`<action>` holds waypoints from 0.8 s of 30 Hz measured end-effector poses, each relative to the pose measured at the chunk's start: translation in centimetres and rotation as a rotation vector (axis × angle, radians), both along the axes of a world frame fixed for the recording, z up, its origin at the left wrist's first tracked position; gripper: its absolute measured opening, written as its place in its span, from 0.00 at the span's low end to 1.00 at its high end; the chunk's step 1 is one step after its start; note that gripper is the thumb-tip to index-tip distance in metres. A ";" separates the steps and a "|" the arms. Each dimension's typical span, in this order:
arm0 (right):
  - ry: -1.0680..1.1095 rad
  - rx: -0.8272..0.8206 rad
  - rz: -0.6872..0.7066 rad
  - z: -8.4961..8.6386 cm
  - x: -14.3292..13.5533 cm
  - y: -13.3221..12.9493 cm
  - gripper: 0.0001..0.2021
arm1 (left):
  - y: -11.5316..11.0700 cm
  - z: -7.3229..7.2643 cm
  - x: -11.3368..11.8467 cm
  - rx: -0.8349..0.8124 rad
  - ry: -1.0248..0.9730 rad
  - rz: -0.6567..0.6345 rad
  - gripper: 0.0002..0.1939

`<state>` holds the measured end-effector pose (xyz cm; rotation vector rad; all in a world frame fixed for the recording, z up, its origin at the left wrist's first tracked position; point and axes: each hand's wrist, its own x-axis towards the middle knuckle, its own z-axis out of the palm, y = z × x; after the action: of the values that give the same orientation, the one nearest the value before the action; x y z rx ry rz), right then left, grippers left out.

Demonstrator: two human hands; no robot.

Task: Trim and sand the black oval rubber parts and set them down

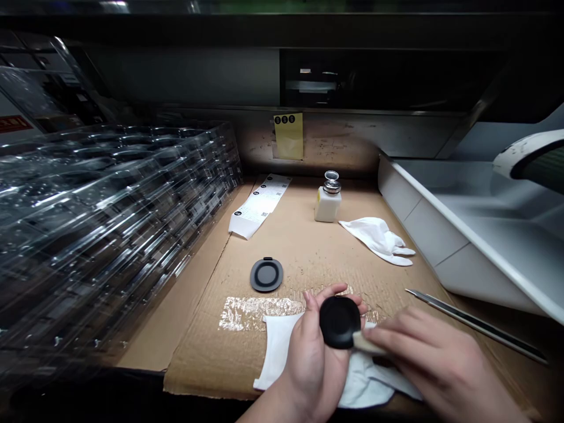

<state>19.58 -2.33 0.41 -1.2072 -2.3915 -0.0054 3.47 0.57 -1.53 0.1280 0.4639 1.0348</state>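
My left hand (319,352), palm up, has its fingers curled round a small round black disc-shaped part (339,320) with a raised rim. In my right hand (427,352) is a pale, off-white flat piece (366,343), pinched between the fingers; its tip touches the disc's lower right edge. I cannot make out what kind of thing this piece is. Beneath both hands lies white cloth (278,343), partly hidden. A grey rounded part (267,275) with a dark ring rests on the cardboard, up and left of my left hand.
Stacked clear plastic trays (132,194) fill the left side. A white pump bottle (328,202), a white glove (374,236) and a label sheet (261,205) lie farther back on the cardboard (304,244). At right are a white bin (423,214) and a long thin knife-like tool (476,323).
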 end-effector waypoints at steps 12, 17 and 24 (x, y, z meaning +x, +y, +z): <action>0.179 0.293 -0.185 -1.9 -5.5 1.7 0.17 | 0.1 -0.1 0.1 0.030 -0.023 0.015 0.23; 0.399 0.178 -0.273 0.0 -6.1 3.0 0.10 | 0.0 0.1 0.2 0.041 -0.053 0.018 0.22; 0.361 0.209 -0.496 0.7 -2.5 0.9 0.11 | 0.1 -0.2 -0.1 0.007 -0.029 0.017 0.25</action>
<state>17.06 -1.44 1.15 -1.5177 -1.6966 -0.1737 3.41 0.65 -1.73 0.1149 0.4355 1.0541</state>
